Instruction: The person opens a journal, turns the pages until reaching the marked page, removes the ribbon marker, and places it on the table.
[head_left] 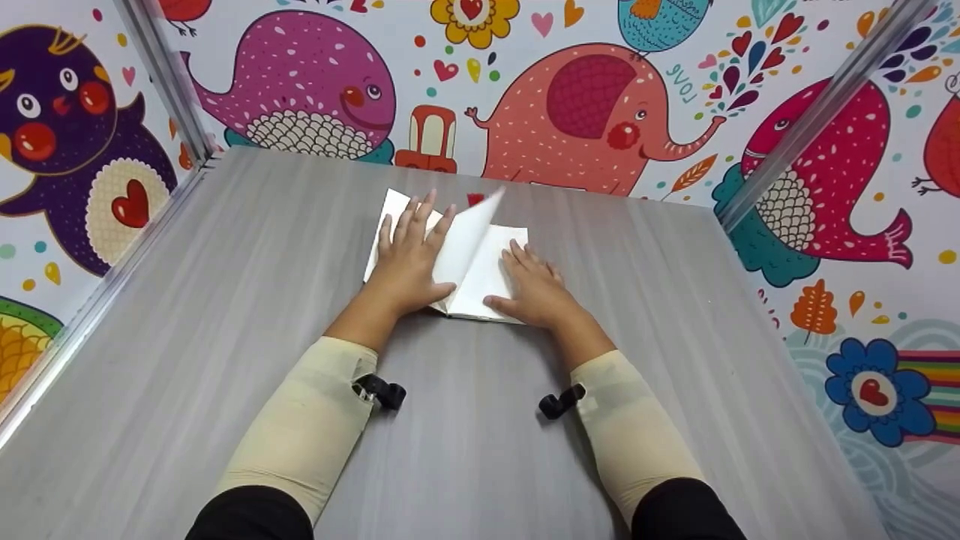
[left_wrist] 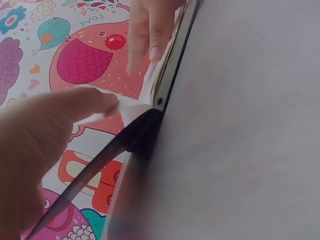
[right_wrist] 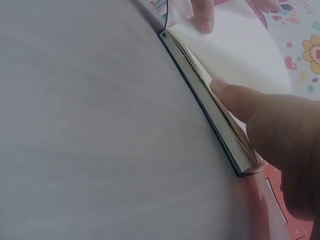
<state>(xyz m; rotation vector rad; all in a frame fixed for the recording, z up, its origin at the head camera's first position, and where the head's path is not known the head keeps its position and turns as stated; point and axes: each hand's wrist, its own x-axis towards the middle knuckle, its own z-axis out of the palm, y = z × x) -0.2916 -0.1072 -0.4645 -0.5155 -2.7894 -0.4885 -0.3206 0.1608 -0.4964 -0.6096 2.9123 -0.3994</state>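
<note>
Step in hand looks like leafing through a hardcover notebook [head_left: 486, 276]; it lies open on the gray wood-grain table [head_left: 465, 450], mid-scene toward the far side, between the two hands; a lifted leaf [head_left: 466, 244] stands slanted over the middle (blurred at its far tip), not yet laid flat on either side.

Left hand [head_left: 405, 266]: fingers straight and spread across the left pages, thumb stretched rightward by the lifted leaf's near end; whether it has hold of that leaf, cannot tell. Right hand [head_left: 536, 289]: fingers extended, spread on the right page, thumb on its near part; no grip around anything.

Next move, my judgement: settle the raised leaf to one side, which calls for a light flat palm on the left and a right thumb freeing only one sheet; thin paper could crease or lift in pairs.

Containers: no box or tray shows; closest is the dark cover [left_wrist: 137, 131], holding a thick page block [right_wrist: 210, 110] on the right half (visible pages look blank).
</note>
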